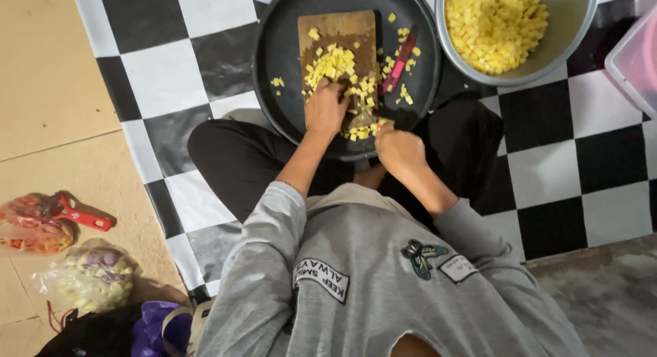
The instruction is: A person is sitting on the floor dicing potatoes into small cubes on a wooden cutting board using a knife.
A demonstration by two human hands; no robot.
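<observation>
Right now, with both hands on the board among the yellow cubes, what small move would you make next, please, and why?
Probably sweep the loose yellow cubes together with the left hand. They lie scattered over the wooden board and onto the dark tray, while the right hand sits at the board's near edge and the metal bowl beside it already holds a heap.

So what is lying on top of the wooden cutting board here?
On the wooden cutting board lie small yellow diced pieces. The left hand rests on its near end, and the right hand is by its near corner. Whatever lies beneath the left hand is covered.
</observation>
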